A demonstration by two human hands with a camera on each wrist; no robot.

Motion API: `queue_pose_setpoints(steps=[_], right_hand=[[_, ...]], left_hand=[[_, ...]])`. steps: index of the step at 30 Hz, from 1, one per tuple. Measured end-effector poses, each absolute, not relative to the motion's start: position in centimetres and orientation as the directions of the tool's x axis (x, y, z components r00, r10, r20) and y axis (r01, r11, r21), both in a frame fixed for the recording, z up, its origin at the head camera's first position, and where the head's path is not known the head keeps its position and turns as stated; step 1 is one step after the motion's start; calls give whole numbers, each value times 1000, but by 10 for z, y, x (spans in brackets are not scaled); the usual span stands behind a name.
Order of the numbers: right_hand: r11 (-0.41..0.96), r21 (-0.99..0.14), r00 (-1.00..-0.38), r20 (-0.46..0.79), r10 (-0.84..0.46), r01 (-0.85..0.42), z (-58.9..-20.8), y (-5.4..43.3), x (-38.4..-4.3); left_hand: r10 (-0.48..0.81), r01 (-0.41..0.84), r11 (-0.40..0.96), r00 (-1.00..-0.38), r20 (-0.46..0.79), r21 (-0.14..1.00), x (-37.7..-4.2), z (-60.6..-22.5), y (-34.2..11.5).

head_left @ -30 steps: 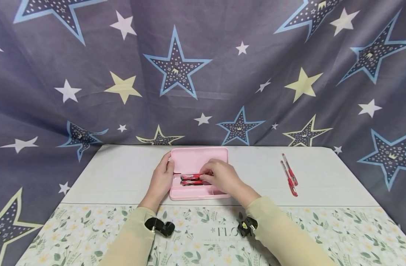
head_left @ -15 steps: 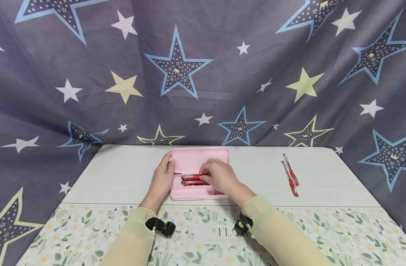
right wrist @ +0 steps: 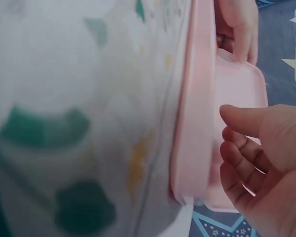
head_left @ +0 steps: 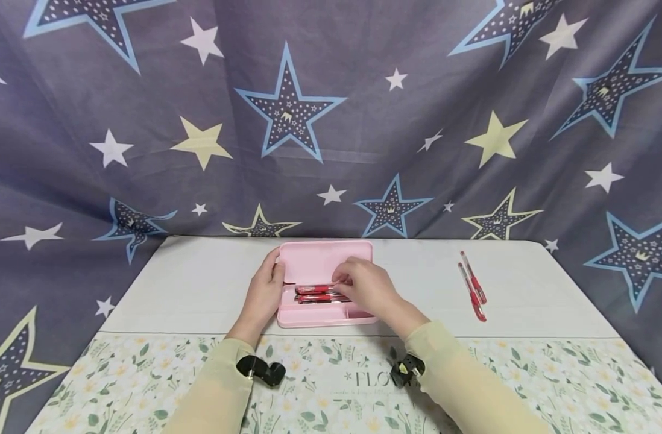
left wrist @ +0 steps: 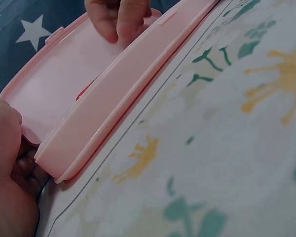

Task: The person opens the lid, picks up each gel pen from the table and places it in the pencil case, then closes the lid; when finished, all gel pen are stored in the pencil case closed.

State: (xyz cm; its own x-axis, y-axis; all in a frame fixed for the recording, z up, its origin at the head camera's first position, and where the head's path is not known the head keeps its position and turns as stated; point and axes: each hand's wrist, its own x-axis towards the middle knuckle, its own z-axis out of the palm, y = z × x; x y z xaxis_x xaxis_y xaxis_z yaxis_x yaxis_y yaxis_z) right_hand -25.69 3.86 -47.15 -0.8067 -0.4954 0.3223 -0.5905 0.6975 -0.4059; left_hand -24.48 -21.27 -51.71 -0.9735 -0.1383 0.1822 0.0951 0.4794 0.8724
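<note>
A pink pencil case (head_left: 312, 314) stands on the table with its lid (head_left: 309, 259) raised at the back. Several red pens (head_left: 315, 290) lie side by side in its long rear compartment. My left hand (head_left: 264, 292) holds the case's left end, the thumb in front at the lid and the fingers behind. Over the right ends of the pens is my right hand (head_left: 368, 288). In the right wrist view its thumb (right wrist: 241, 121) stands apart from the loosely bent fingers, with no pen between them. The case's front wall hides the pens in that view.
To the right, two more red pens (head_left: 472, 298) with clear barrels lie side by side on the white tabletop (head_left: 418, 271). A floral cloth (head_left: 320, 410) covers the near part of the table. A star-patterned curtain (head_left: 331, 120) hangs behind.
My right hand has moved slightly to the right and up from the pens, so more of their right ends shows. My left hand and the case have stayed in place.
</note>
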Motion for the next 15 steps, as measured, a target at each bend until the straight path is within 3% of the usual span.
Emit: queue_pose_setpoints(steps=[15], right_hand=[[698,-444,-824,373,-426,-562,-459,94,-253]], left_hand=[[-133,83,473,-977,164,877,-244,-514,-212]])
